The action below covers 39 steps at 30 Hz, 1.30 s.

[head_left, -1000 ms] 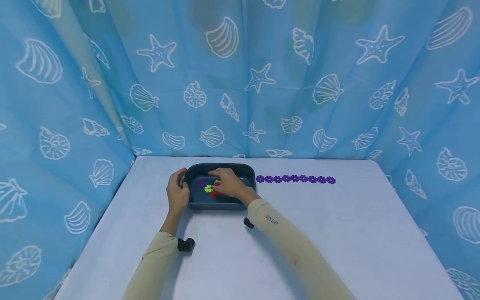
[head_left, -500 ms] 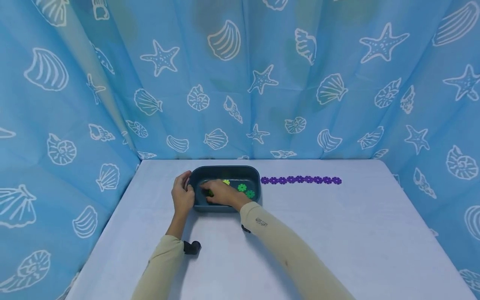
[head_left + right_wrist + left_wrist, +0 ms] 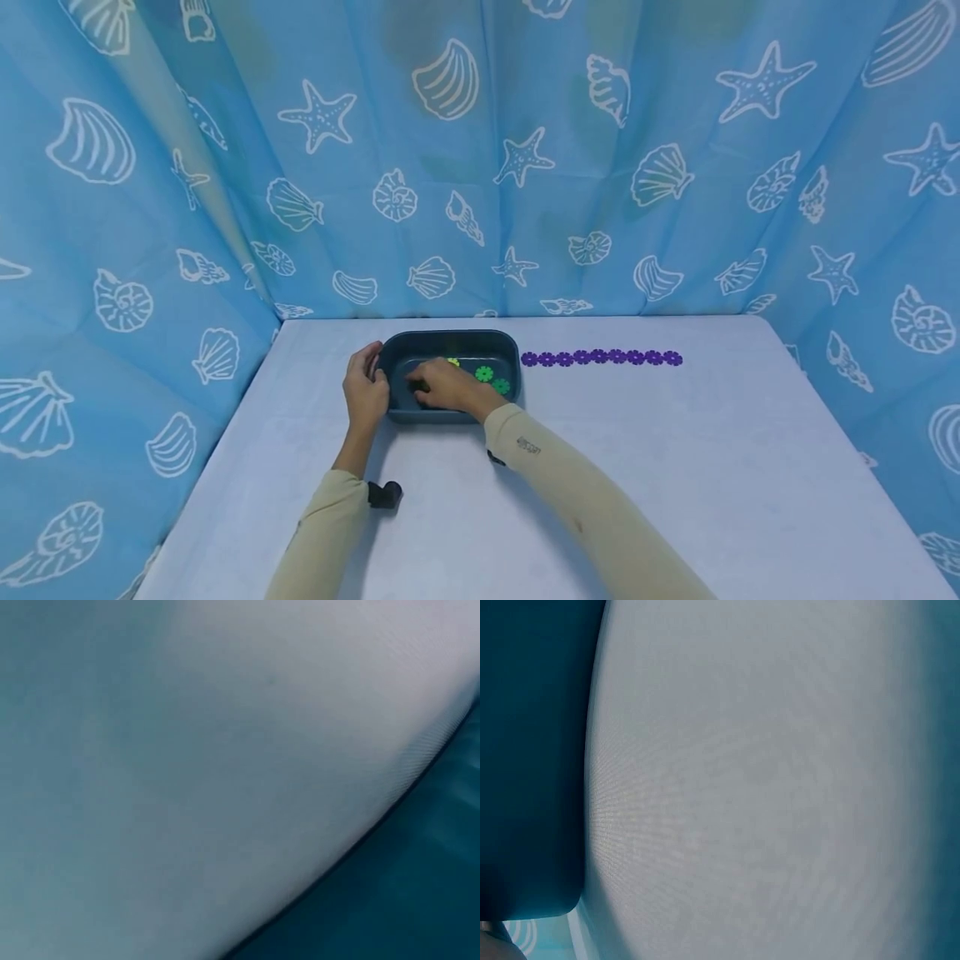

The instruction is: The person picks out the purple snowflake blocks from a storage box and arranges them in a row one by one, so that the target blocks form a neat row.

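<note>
A dark teal plastic bin (image 3: 450,417) stands near the back of the white-covered table. My left hand (image 3: 366,392) grips its left end; in the left wrist view a bit of that hand (image 3: 496,946) shows below the bin wall (image 3: 532,750). Inside the bin, my right hand (image 3: 446,385) reaches down with bent fingers toward the left part of the floor. Whatever lies beneath that palm is hidden. Two green flower-shaped plastic discs (image 3: 483,374) lie right of the hand, and a yellow one (image 3: 453,362) peeks out behind it. The right wrist view catches only the bin's edge (image 3: 390,892) and blurred cloth.
Right of the bin, several purple flower discs (image 3: 598,356) form a row along the back of the table (image 3: 675,467). A blue shell-print curtain (image 3: 480,208) hangs behind and at both sides. Black wrist mounts (image 3: 385,495) stick out from the sleeves.
My right hand has shifted left and lower in the bin, covering where red, yellow and purple discs showed. Green discs at its right have come into view. The left hand keeps its hold.
</note>
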Each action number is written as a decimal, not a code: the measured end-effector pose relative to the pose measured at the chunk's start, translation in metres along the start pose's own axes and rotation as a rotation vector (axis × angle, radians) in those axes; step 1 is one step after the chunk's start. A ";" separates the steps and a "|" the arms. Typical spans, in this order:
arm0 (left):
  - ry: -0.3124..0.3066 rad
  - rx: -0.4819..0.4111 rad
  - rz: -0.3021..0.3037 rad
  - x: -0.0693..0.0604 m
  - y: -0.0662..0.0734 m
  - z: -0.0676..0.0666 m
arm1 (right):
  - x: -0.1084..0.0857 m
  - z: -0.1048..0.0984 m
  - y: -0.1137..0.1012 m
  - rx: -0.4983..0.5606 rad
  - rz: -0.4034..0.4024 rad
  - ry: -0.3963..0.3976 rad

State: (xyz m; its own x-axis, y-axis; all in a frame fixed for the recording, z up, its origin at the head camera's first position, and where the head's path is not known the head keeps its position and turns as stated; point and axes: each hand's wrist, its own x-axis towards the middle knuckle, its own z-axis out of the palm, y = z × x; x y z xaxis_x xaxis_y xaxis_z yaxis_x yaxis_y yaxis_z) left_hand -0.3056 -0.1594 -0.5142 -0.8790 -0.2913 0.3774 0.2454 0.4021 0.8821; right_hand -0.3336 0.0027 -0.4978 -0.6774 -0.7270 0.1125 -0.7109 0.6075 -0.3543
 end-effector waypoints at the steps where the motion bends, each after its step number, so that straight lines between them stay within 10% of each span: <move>1: 0.002 -0.001 0.002 0.000 0.000 0.000 | -0.001 -0.001 0.000 0.005 -0.009 0.013; 26: 0.000 0.008 0.001 0.001 0.001 0.000 | -0.002 -0.001 0.009 0.093 0.083 0.031; 39: 0.003 0.017 -0.002 0.001 0.001 0.000 | 0.002 -0.001 0.007 -0.056 0.002 0.006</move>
State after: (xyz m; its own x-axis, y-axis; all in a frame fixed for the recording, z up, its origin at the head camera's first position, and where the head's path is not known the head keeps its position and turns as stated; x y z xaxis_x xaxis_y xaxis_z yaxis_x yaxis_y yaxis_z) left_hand -0.3066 -0.1592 -0.5130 -0.8782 -0.2948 0.3766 0.2367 0.4163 0.8779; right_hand -0.3398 0.0054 -0.4992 -0.6798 -0.7239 0.1175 -0.7189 0.6261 -0.3019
